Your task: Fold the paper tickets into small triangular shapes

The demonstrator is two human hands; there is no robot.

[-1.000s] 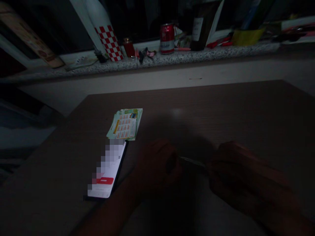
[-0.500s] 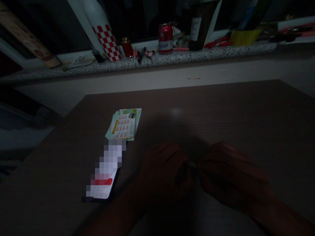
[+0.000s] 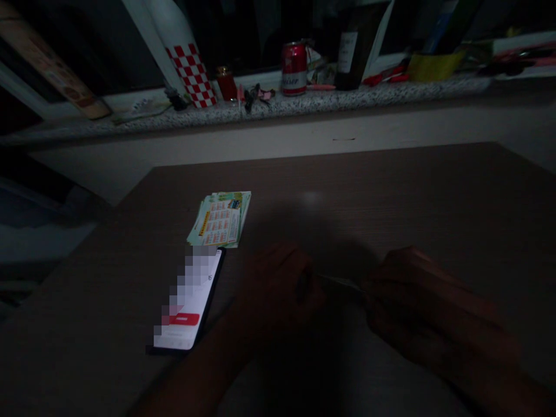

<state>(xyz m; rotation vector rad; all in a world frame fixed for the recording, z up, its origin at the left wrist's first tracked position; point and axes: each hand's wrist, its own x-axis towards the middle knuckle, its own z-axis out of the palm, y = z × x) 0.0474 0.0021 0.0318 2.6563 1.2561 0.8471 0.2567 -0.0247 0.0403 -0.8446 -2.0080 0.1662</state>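
Between my two hands runs a thin, pale strip (image 3: 341, 281), too dim to name more closely. My left hand (image 3: 278, 286) is curled closed in deep shadow at the strip's left end. At its right end my right hand (image 3: 430, 313) pinches it between thumb and fingers. A lit phone (image 3: 195, 301) lies face up left of my left wrist, part of its screen pixelated. Just beyond it rests a stack of green and white printed cards (image 3: 219, 223) with rows of orange figures.
Both hands are over a dark wood-grain table (image 3: 391, 191). Behind it runs a speckled stone sill (image 3: 243, 119) carrying a checkered red and white bottle (image 3: 191, 72), a red can (image 3: 294, 68), a dark labelled container (image 3: 350, 55) and a yellow object (image 3: 434, 66).
My hands have moved apart, the right one shifting right and the left one slightly left. More of the pale strip now shows between them. The phone and cards stay put.
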